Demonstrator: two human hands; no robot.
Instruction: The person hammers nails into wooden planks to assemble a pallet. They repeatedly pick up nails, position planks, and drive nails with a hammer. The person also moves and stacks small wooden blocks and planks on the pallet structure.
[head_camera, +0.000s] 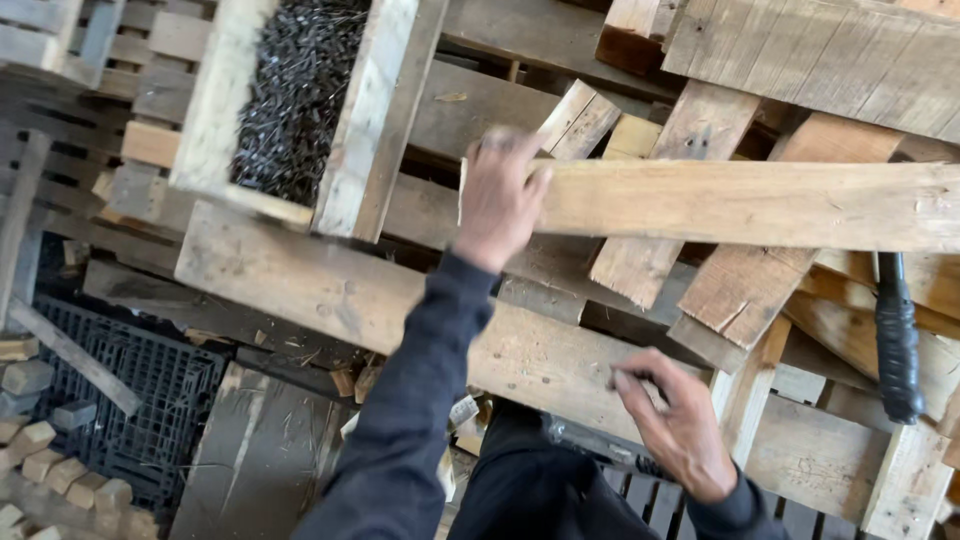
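head view: left hand (497, 200) grips one plank (740, 203); right hand (680, 420) pinches one nail (634, 379).

Under you is a heap of pallets (330, 290), and on it lie a long plank (740, 205), a box of nails (300, 90) and a black-handled tool (897, 340).

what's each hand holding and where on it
The left hand grips the pale wooden plank at its left end. The right hand pinches something small at its fingertips; cannot tell what.
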